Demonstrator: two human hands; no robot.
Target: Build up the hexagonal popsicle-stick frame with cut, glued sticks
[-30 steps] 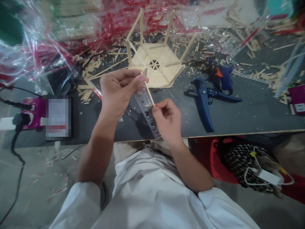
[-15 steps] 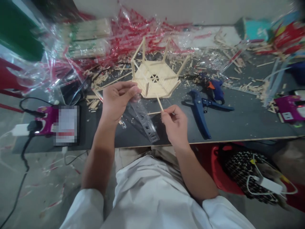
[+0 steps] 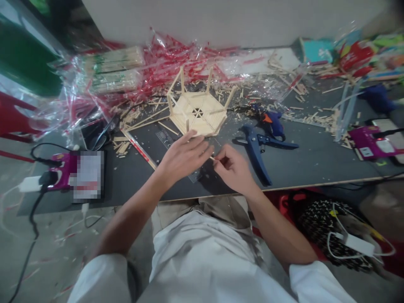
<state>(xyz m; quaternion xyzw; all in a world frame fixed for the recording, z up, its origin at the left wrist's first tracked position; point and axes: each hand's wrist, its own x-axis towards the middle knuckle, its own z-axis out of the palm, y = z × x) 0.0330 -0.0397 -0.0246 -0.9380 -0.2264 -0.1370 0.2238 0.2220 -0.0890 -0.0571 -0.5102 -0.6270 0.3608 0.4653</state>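
Right hand (image 3: 234, 169): closed in a fine pinch, thumb and forefinger on one end of thin stick (image 3: 212, 158); a light grip suits a piece this slender.
Thin stick: held just above the table (image 3: 315, 156), free end pointing toward left hand; only a short length visible.
Left hand (image 3: 185, 155): open, palm down, fingers stretched flat toward the stick end; holding nothing; contact with stick cannot be told.
Red tub (image 3: 285, 200): under the table's front edge, right of the lap; holds a black-and-white patterned bag (image 3: 315, 223) with a white charger (image 3: 355, 244) and its cable on top.
Clear ruler (image 3: 164, 137): flat on the table, partly hidden under left hand; likely kept there as a straight edge within reach.
Blue cutter (image 3: 257, 148): lying flat, just right of right hand, handles toward the body, so easy to pick up.
Purple power strip (image 3: 61, 170): far left on the table, plug and black cable attached.
Hexagonal stick model (image 3: 197, 114): beyond both hands, flat base down, several uprights rising from its corners.
Glue gun (image 3: 274, 122): on its side behind the cutter.
Offcuts (image 3: 125, 147): short stick scraps scattered around the model.
Plastic wrappers (image 3: 113, 69): at the back left, holding bundles of uncut sticks; red-and-clear film loose around them.
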